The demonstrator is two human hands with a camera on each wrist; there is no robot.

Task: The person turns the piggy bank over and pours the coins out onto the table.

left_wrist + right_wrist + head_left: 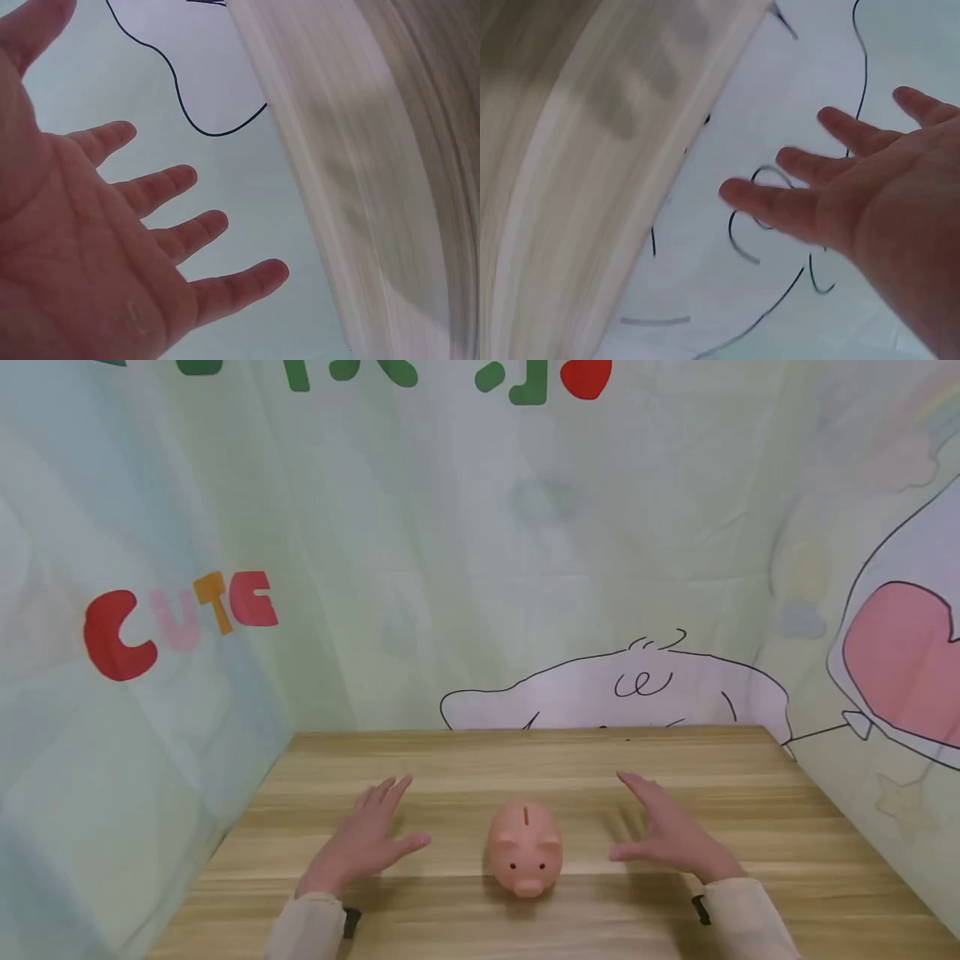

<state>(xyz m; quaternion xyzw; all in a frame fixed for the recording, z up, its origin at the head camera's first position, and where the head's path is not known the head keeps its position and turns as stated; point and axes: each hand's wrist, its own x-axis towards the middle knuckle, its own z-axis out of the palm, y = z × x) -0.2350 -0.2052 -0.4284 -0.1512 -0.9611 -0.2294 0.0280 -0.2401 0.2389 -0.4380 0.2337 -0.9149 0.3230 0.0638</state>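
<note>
A pink piggy bank stands upright on the wooden table, its snout toward the near edge and a dark coin slot on its back. To its left, my left hand is held over the table with fingers extended and thumb pointing at the pig. On the other side, my right hand mirrors it, fingers straight and thumb inward. A gap separates each hand from the pig. Both wrist views show spread fingers and a bare palm, the left palm and the right palm, with the pig out of sight.
A printed cloth backdrop hangs behind the table and along both sides, with "CUTE" lettering, a white cartoon figure and a heart balloon. Pale sleeves cover the forearms, and a dark strap shows at the right wrist.
</note>
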